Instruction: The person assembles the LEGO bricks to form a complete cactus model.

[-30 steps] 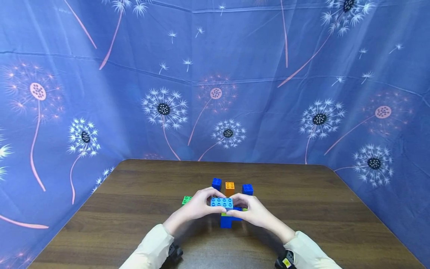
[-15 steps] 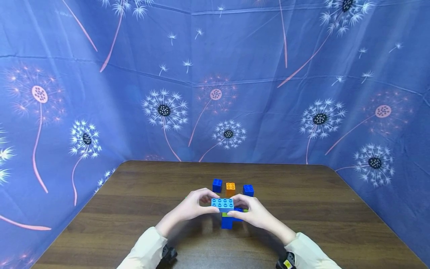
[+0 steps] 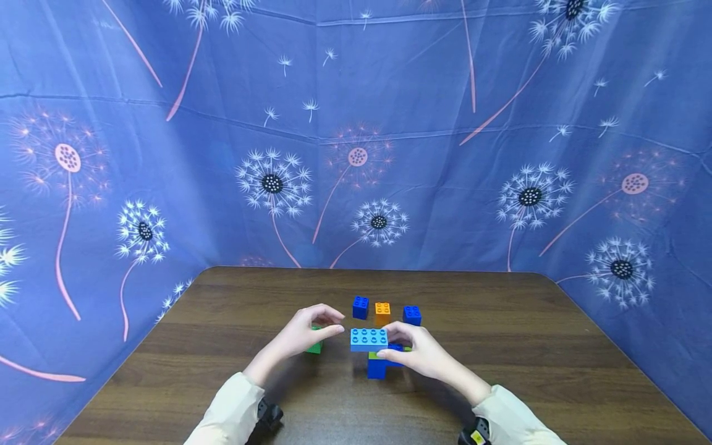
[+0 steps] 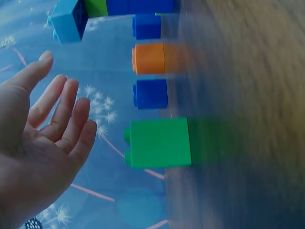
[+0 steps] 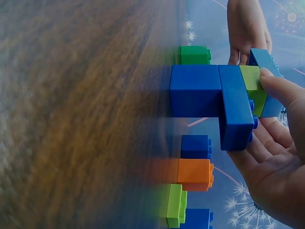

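A stack of toy building bricks stands in front of me. Its light blue top brick point(image 3: 369, 339) sits over a lime brick point(image 5: 251, 78), a long blue brick point(image 5: 236, 107) and a square blue brick point(image 5: 195, 90) at the bottom. My right hand point(image 3: 417, 349) pinches the stack near its top, thumb on the lime brick, fingers partly hidden behind. My left hand point(image 3: 306, 330) is off to the left of the stack, holding nothing, its fingers loosely bent. Beside and partly behind that hand is a green brick point(image 4: 159, 143).
Farther back on the wooden table point(image 3: 250, 290) stand a blue brick point(image 3: 360, 307), an orange brick point(image 3: 382, 313) and another blue brick point(image 3: 412, 315). A loose lime brick point(image 5: 176, 205) shows in the right wrist view. A patterned blue cloth point(image 3: 434, 204) hangs behind the table.
My left hand has let go of the light blue brick's left end and moved left, toward the green brick. The right hand keeps its hold, nearly still.
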A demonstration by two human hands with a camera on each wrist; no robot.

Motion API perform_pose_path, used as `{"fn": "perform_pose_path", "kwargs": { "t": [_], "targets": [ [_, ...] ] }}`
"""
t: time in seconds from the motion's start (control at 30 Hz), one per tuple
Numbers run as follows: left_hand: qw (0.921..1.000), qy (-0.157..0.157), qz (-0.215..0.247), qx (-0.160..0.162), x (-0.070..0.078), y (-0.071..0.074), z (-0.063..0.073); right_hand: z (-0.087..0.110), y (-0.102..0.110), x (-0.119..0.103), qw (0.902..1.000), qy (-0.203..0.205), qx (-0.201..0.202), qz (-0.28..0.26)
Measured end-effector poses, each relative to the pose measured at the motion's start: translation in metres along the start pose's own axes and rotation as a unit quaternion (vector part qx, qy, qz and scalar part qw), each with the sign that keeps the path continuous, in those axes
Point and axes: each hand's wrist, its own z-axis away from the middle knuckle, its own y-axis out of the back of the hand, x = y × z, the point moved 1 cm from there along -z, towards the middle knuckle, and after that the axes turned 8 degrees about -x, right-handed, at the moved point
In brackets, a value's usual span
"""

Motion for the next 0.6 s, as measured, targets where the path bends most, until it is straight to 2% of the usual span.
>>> {"fn": "perform_pose_path", "kwargs": {
  "t": [0.2, 0.6],
  "targets": [
    [0.9997, 0.005, -0.003, 0.025, -0.020, 0.008, 0.000, 0.001, 0.001, 0.003, 1.0000, 0.000, 0.000, -0.001],
    [0.9986, 0.031, -0.016, 0.039, -0.046, 0.013, 0.005, 0.001, 0.001, 0.003, 1.0000, -0.006, -0.002, 0.008]
  ]
}}
